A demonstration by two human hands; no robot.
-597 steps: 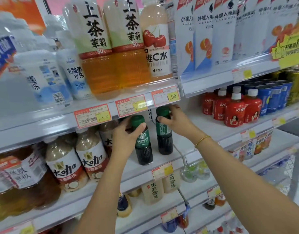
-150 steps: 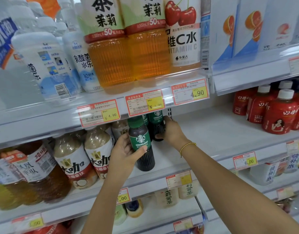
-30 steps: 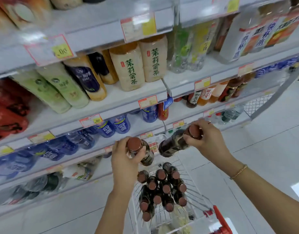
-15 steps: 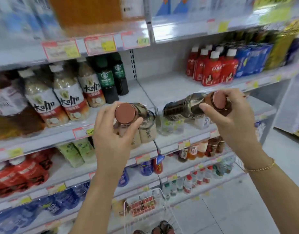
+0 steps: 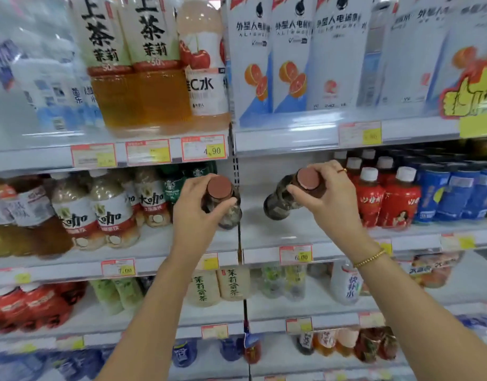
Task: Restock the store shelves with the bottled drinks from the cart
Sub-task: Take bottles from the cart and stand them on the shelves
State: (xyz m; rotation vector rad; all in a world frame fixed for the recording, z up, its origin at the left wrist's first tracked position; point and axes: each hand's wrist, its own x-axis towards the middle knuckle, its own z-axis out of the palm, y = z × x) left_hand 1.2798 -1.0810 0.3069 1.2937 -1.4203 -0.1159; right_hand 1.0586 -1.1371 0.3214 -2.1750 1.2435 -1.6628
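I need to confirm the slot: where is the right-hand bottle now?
Head view, right of centre: the right hand grips the brown-capped bottle, tilted, above the shelf between the upright and the red white-capped bottles.

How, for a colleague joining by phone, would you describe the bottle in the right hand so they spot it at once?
Find the second shelf down and its bare white stretch right of the upright post. Over it, left of the red white-capped bottles, the right hand grips a dark bottle. Alone there it is tilted, brown cap facing the camera.
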